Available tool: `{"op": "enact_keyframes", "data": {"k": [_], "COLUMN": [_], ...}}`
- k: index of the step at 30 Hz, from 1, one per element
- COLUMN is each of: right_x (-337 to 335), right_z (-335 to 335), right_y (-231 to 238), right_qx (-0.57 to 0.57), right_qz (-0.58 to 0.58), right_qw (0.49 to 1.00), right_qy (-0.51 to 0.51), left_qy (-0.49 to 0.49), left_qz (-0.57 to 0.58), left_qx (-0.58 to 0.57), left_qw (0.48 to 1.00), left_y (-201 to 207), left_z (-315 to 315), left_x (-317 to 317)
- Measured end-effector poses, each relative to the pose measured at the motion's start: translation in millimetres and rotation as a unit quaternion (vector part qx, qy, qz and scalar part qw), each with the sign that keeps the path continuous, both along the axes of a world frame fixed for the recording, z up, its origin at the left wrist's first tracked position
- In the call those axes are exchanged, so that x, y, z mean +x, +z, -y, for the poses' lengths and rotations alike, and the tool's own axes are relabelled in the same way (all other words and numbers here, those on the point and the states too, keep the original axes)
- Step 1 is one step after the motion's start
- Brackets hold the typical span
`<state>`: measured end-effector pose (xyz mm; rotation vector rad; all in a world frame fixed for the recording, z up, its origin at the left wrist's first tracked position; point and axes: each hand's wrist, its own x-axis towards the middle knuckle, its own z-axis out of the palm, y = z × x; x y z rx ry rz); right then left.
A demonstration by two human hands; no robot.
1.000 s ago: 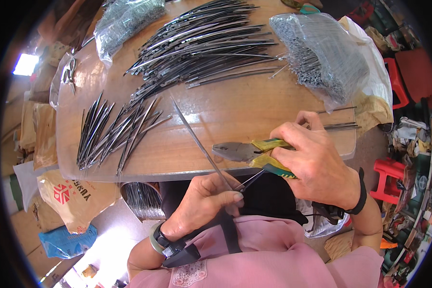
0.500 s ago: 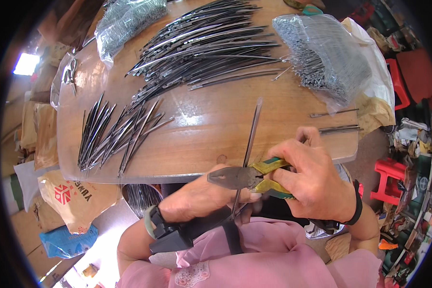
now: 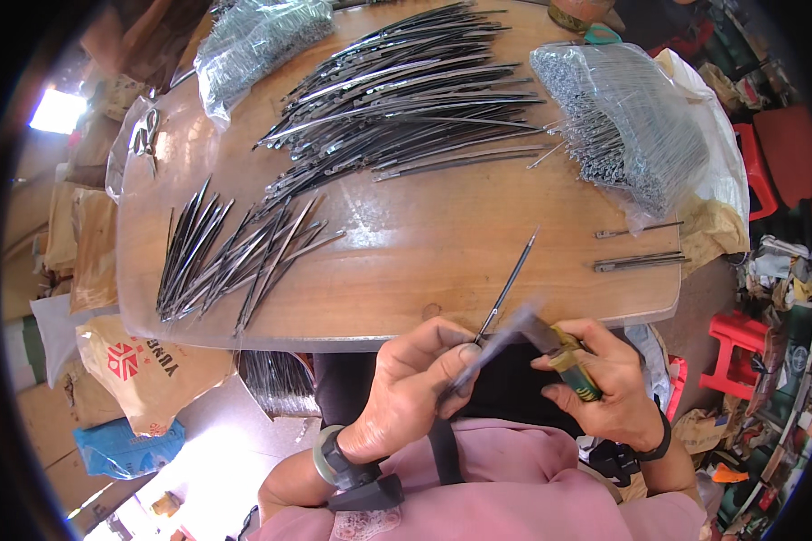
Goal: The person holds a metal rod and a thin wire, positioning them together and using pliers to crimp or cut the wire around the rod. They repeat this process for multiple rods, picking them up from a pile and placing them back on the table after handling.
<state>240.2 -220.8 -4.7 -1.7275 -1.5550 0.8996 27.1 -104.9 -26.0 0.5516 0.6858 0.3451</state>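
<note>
Over the table's near edge, my left hand pinches a thin dark metal strip between thumb and fingers; its slim end points up and away to the right. A second flat grey piece, blurred by motion, slants from the left fingertips toward the pliers. Whether it is a separate strip I cannot tell. In my right hand are pliers with yellow and green handles, their jaws pointing up and left, close to the blurred piece. Whether the jaws touch it is not clear.
A big pile of dark strips covers the far middle of the wooden table, with a smaller bunch at left. Clear bags of thin metal pieces lie at the back. Scissors lie far left; a few strips lie at right.
The pliers have come away to the right and turned, their jaws now pointing up-left. My left hand has risen into fuller view, and the strip in it leans further right.
</note>
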Motion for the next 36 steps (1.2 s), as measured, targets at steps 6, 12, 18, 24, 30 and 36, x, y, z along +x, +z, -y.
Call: {"op": "enact_keyframes", "data": {"k": [6,12,18,24,30,36], "right_x": [2.7,-1.9,-26.2,-35.1,-7.8,0.3], "right_z": [-4.9,-6.8,-27.3,-55.5,-48.6,-44.6], "right_y": [-4.3,-7.7,-8.2,-2.6,6.2,11.0], "right_qx": [0.007,-0.003,0.057,0.079,0.031,-0.062], "right_qz": [-0.034,0.065,0.082,0.076,-0.019,-0.186], "right_qw": [0.997,0.988,0.976,0.976,0.988,0.98], "right_qy": [0.067,0.142,0.192,0.189,0.153,-0.039], "left_qy": [0.035,0.039,0.09,0.115,0.123,0.05], "left_qz": [-0.036,-0.089,-0.126,-0.103,0.063,0.051], "left_qx": [0.154,0.207,0.245,0.206,-0.004,-0.075], "left_qw": [0.987,0.974,0.957,0.966,0.99,0.995], "left_y": [3.7,-2.4,-0.7,10.2,6.0,4.0], "left_z": [5.0,5.7,7.1,-20.3,-16.1,-11.2], "left_x": [4.1,2.7,-33.2,-33.7,-21.6,-14.9]}}
